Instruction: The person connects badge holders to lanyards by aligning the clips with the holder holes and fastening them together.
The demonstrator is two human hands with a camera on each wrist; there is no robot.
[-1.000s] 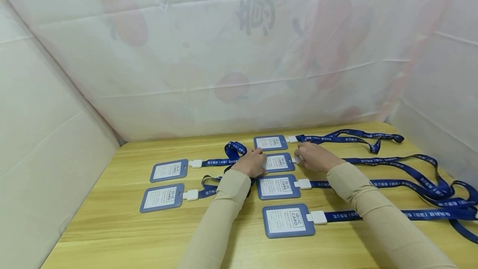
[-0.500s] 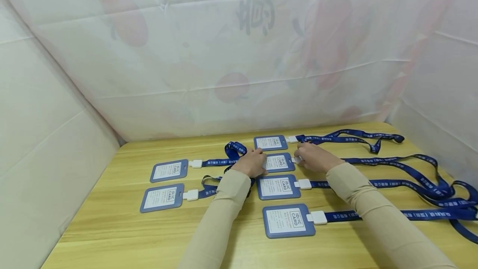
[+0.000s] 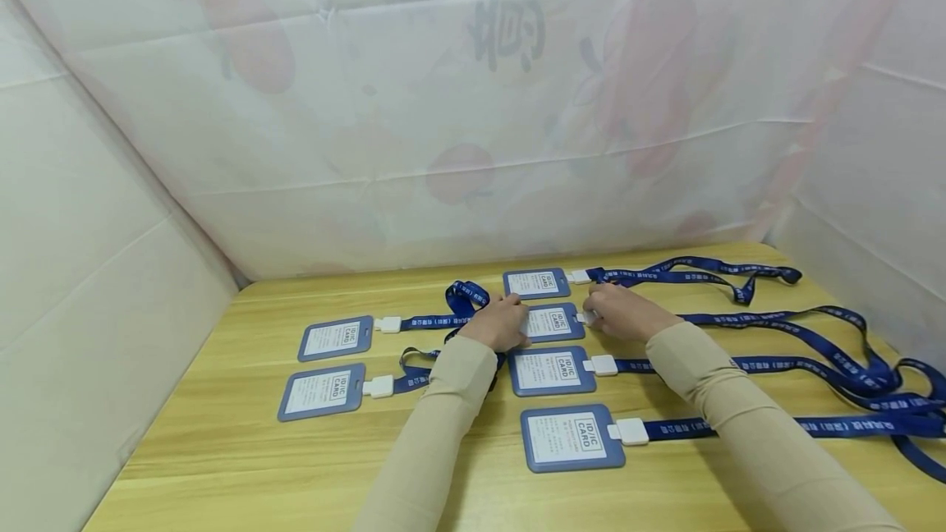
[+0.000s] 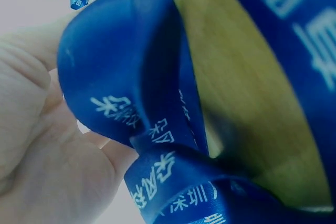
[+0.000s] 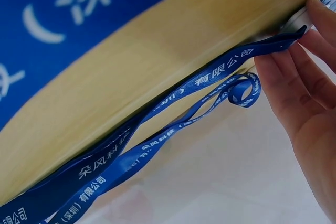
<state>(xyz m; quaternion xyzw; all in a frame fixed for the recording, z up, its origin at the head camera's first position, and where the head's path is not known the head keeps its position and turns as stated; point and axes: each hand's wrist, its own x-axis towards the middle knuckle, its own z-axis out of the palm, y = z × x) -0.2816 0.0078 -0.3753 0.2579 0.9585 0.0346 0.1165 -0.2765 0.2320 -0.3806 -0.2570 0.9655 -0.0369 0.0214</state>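
Note:
In the head view, my left hand (image 3: 502, 324) holds the left end of a blue ID card holder (image 3: 552, 323), second from the back in the right-hand column. At the holder's other end my right hand (image 3: 623, 310) pinches the white plastic clip (image 3: 588, 317) that joins it to a blue lanyard (image 3: 746, 318). Thumb and fingers meet around this clip (image 5: 297, 21) in the right wrist view, with the printed strap (image 5: 226, 70) running away from them. Loops of another lanyard (image 4: 105, 72) fill much of the left wrist view beside the palm, and the left fingertips are mostly hidden there.
One more card holder (image 3: 535, 283) lies behind, and two, a middle one (image 3: 553, 370) and a front one (image 3: 573, 438), lie nearer. Two others, a back one (image 3: 336, 338) and a front one (image 3: 322, 392), lie left, their straps running under my left arm. White cloth (image 3: 443, 105) surrounds the wooden table (image 3: 244, 466).

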